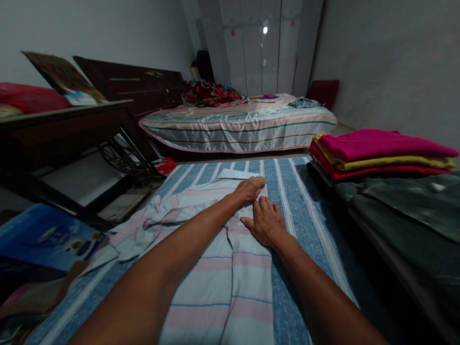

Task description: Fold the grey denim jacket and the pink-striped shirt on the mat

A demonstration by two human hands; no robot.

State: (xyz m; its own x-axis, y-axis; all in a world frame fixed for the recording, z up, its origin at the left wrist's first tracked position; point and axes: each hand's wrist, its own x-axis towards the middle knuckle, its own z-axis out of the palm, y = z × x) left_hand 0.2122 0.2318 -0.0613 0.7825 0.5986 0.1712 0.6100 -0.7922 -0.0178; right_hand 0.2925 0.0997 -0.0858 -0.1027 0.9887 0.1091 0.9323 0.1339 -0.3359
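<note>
Across the lower middle of the frame a blue-and-white striped sheet (305, 201) spreads out under your arms. Beyond it, in the upper middle, stands a bed (237, 129) with a striped cover and a heap of bright cloth on top, and behind the bed is a pale glossy wardrobe (262, 48). A dark wooden table (64, 124) fills the left side. On the sheet, from the bottom edge up to the centre, lies the pink-and-white striped shirt (230, 278), smoothed flat on its right part and crumpled into folds on its left. At the right edge a stack of folded cloths (377, 153) in magenta, yellow and red sits above a dark green garment (402, 201). A blue printed bag (46, 235) lies at the lower left. Your left hand (249, 189) is at the shirt's far edge, just above centre, with its fingers curled together and closed on the cloth there. Your right hand (268, 223) rests just below and right of it, palm down on the shirt near its right edge, fingers straight and slightly apart, the thumb pointing left.
</note>
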